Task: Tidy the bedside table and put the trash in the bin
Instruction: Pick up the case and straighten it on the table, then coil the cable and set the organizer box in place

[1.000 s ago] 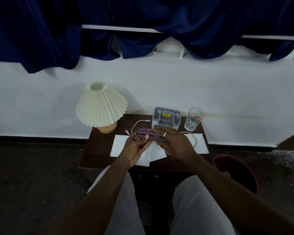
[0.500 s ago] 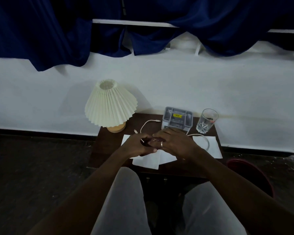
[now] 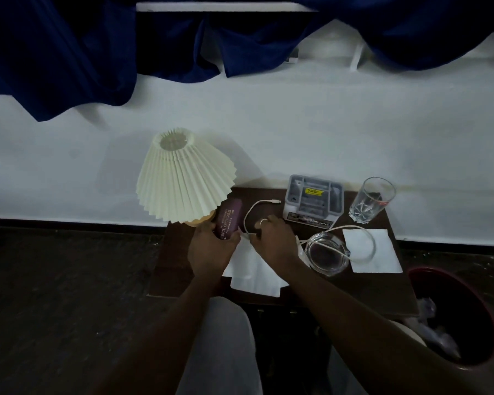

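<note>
Gripping purple case (image 3: 228,219) in left hand (image 3: 211,246), beside lamp (image 3: 183,181).

I see a dark wooden desk (image 3: 183,269) against the wall. On it stand a pleated lamp (image 3: 184,178), a grey organiser box (image 3: 313,201) and a drinking glass (image 3: 371,199); a glass ashtray (image 3: 327,253), white paper sheets (image 3: 378,252) and a white cable (image 3: 253,212) lie nearer me.

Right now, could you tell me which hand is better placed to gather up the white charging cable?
The right hand: it rests on the cable already, while the left hand holds the purple case.
</note>
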